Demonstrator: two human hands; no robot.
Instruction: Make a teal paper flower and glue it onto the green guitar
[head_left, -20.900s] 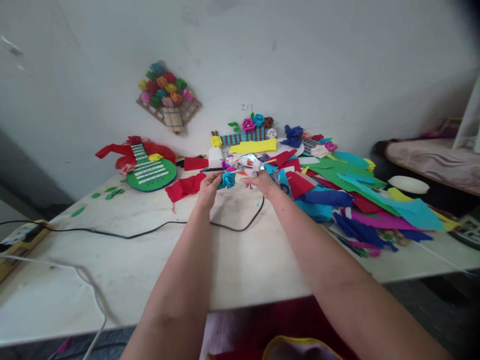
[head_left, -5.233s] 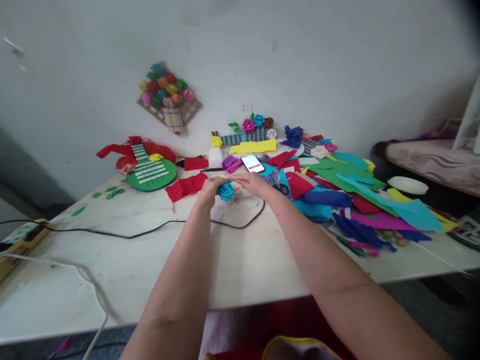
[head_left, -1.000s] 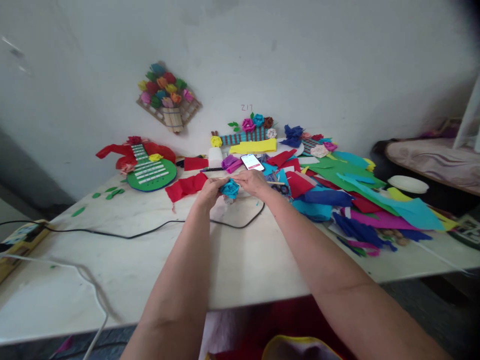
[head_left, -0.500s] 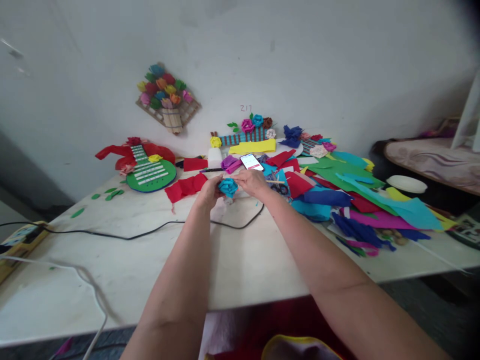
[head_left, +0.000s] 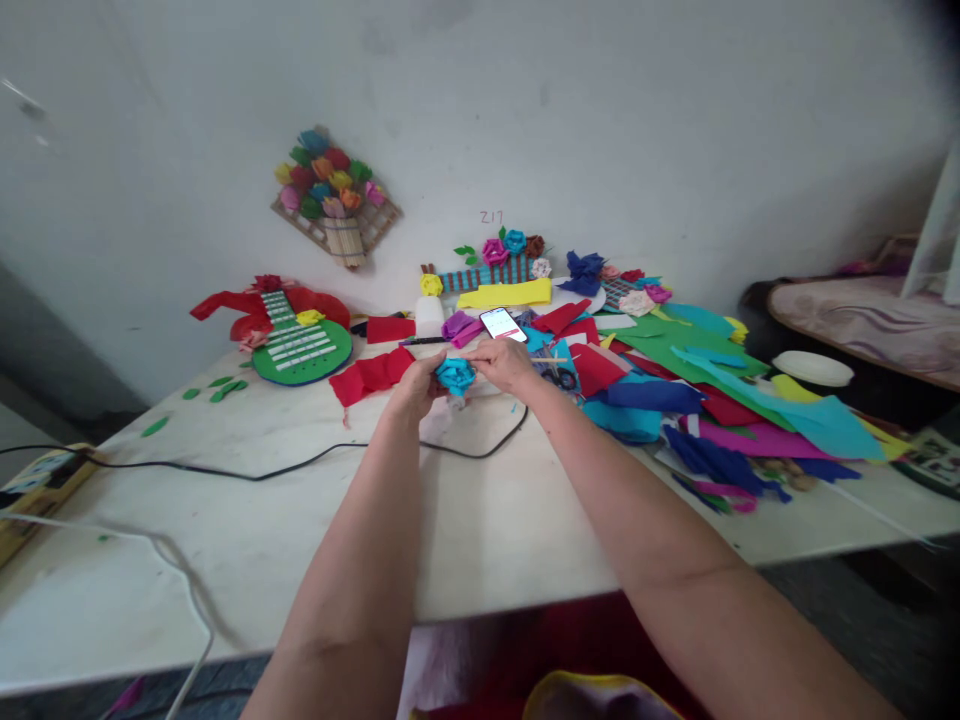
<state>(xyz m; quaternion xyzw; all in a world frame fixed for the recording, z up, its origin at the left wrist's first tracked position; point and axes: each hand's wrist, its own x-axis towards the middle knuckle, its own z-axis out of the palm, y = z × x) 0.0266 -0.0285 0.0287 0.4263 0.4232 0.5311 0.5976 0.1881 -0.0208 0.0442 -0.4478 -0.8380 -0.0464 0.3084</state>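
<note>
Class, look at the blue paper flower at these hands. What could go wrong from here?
The blue paper flower might get crushed if the left hand or right hand, both at it, presses too hard. The black cable passes under the left forearm, so an arm could snag it. The phone lies just beyond the right hand and might get knocked.

The left hand point(head_left: 420, 388), right hand point(head_left: 506, 365) and both forearms point(head_left: 645, 510) are bare; the forearms broaden smoothly toward the elbows. At the lap shows dark red cloth point(head_left: 577, 640) with a curved yellow edging point(head_left: 546, 683) and, beside it, pale fabric point(head_left: 441, 660), blurred.
</note>
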